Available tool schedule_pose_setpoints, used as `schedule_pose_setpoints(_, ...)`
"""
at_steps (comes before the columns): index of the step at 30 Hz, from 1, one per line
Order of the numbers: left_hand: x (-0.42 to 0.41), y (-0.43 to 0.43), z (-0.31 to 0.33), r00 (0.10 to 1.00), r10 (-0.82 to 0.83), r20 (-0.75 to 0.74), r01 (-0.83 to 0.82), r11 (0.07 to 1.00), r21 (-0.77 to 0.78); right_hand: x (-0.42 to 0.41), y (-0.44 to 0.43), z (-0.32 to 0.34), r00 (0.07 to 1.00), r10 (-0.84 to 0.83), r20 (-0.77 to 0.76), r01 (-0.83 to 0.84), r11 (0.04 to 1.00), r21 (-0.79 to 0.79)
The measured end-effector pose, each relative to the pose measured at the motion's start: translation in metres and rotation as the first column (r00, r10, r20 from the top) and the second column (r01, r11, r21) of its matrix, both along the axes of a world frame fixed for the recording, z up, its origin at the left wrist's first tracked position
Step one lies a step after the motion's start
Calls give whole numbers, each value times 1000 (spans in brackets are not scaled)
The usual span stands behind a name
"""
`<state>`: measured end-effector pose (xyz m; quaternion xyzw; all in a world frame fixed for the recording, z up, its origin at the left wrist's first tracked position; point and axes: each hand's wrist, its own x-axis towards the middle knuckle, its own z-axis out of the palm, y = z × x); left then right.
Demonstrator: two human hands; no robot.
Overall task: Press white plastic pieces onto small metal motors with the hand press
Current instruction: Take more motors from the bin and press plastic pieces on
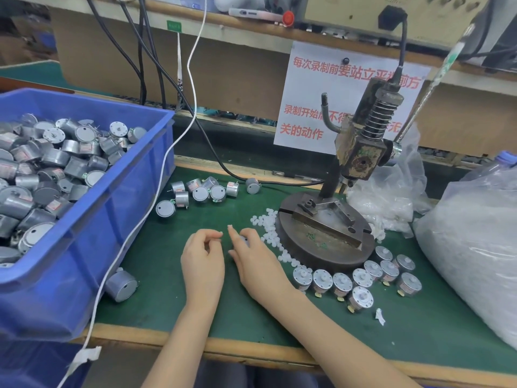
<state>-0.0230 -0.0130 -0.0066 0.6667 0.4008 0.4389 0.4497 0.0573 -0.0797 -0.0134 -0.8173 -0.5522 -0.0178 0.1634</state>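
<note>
A white paper sheet (307, 88) behind the dark metal hand press (361, 152) bears red Chinese print: "每次录制前要站立平视前方" on top, then, partly hidden by the press, "录制开始…不得…" and "关的动作"; a small green tag (174, 26) is too blurred to read.

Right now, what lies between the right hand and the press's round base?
Loose white plastic pieces on the green mat, banked against the round base; the head view shows it.

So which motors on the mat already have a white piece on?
The cluster in front of the press base, beside the right hand: each stands upright with a white piece on top. The motors by the blue bin show bare faces.
</note>
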Motion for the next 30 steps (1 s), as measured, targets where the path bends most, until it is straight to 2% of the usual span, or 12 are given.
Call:
schedule_pose_setpoints(7, 2, 4, -3, 999, -14, -42, 15, 1000, 12, -4, -7, 7, 999, -43, -11, 43, 999, 25)
schedule_pose_setpoints(14, 2, 2, 0, 999, -16, -38, 15, 1000, -3, 1, -22, 30, 975, -115, 190, 147, 976, -163)
schedule_pose_setpoints(16, 2, 2, 0, 999, -16, -39, 16, 1000, -6, 2, -23, 35, 975, -112, 191, 148, 972, -184)
schedule_pose_setpoints(18, 1, 1, 1, 999, -19, -46, 19, 1000, -6, 6, -25, 40, 984, -141, 105, 155, 978, -140)
schedule_pose_setpoints(21, 1, 1, 1, 995, -35, -88, 37, 999, 25, 20, -38, 51, 968, -229, -107, 235, 971, 47)
schedule_pose_setpoints(23, 2, 0, 0, 987, -51, -154, 61, 996, 65, 35, -52, 60, 933, -275, -231, 322, 926, 196)
schedule_pose_setpoints(26, 4, -3, -1, 963, -92, -254, 134, 979, 153, 63, -75, 69, 872, -349, -343, 466, 804, 368)
schedule_pose_setpoints(28, 6, -5, -1, 941, -98, -324, 171, 964, 202, 81, -88, 72, 832, -391, -394, 538, 744, 396)
schedule_pose_setpoints(30, 6, -7, -2, 917, -96, -388, 206, 946, 252, 95, -94, 68, 815, -431, -388, 567, 731, 380)
